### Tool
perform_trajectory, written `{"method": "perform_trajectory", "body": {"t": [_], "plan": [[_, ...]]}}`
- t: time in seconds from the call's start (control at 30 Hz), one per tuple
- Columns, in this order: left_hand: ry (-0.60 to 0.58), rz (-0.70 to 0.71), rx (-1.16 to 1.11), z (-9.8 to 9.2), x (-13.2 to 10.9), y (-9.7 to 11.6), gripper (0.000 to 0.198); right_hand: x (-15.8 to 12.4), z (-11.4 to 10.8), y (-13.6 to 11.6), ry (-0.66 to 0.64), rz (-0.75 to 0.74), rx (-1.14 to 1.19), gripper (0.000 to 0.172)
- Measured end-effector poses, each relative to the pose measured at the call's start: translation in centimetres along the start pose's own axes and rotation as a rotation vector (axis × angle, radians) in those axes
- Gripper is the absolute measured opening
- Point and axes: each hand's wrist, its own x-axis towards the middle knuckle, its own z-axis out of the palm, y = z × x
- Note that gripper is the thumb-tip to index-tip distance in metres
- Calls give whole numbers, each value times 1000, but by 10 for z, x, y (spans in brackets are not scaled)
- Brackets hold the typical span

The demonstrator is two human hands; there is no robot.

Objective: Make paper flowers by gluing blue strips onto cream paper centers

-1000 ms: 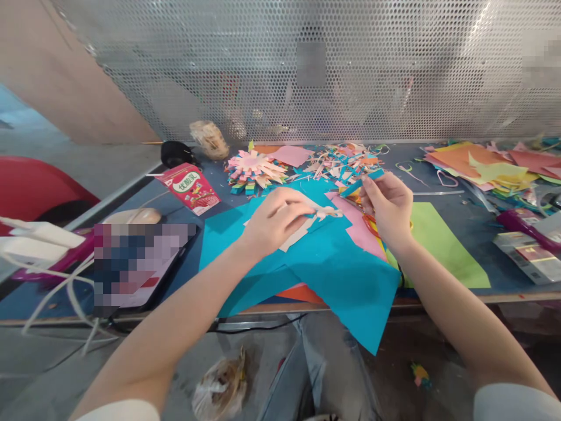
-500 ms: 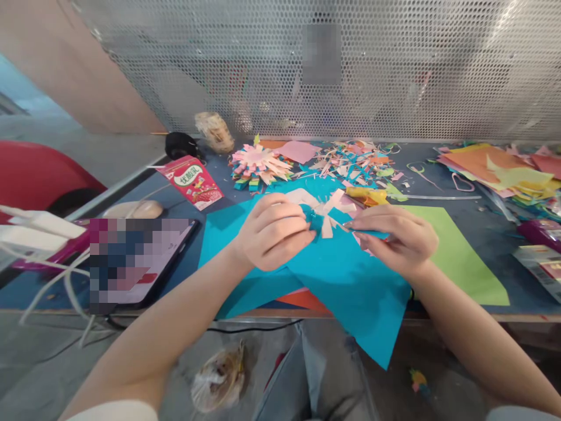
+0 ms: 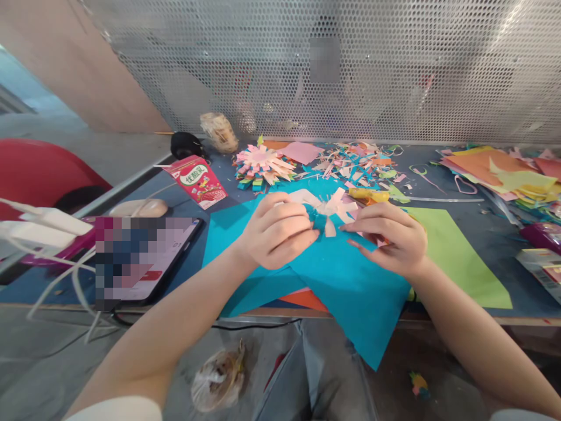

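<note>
My left hand (image 3: 283,231) is closed, its fingertips gripping the near-left edge of a pale pink paper flower (image 3: 337,206) with cut strips spreading outward. Part of the flower is hidden behind those fingers. My right hand (image 3: 390,237) hovers just right of the flower, thumb and fingers apart, close to its strips. Beneath both hands lie large sheets of blue paper (image 3: 350,280), one corner hanging past the table edge. A yellow object (image 3: 370,195), its kind unclear, rests behind my right hand.
A layered fringed paper flower (image 3: 263,164) and a heap of paper scraps (image 3: 357,159) lie behind. Green paper (image 3: 460,257) is at right, coloured sheets (image 3: 504,166) farther back. A phone (image 3: 149,263), red carton (image 3: 199,181) and white cables (image 3: 74,280) occupy the left.
My right thumb and fingers have parted from a pinch at a strip of the flower. My left hand keeps its grip. The whole view has shifted slightly.
</note>
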Motion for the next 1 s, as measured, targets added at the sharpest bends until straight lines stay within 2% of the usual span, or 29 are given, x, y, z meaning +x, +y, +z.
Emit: {"method": "perform_trajectory", "body": {"t": [0.17,0.3,0.43,0.73,1.0], "plan": [[58,30,19,1,1,0,12,-4,1,3,-13,-21,-150,33],[1,18,29,1,-1,1,11,-6,2,4,-38,-40,-237,28],[-6,16,30,1,-3,1,12,-6,3,5,-12,-43,-258,23],[108,22,-43,8,-1,4,13,-6,4,5,-18,-79,-351,18],[91,-35,-103,11,-1,5,12,-7,5,7,-8,-105,-339,17]]}}
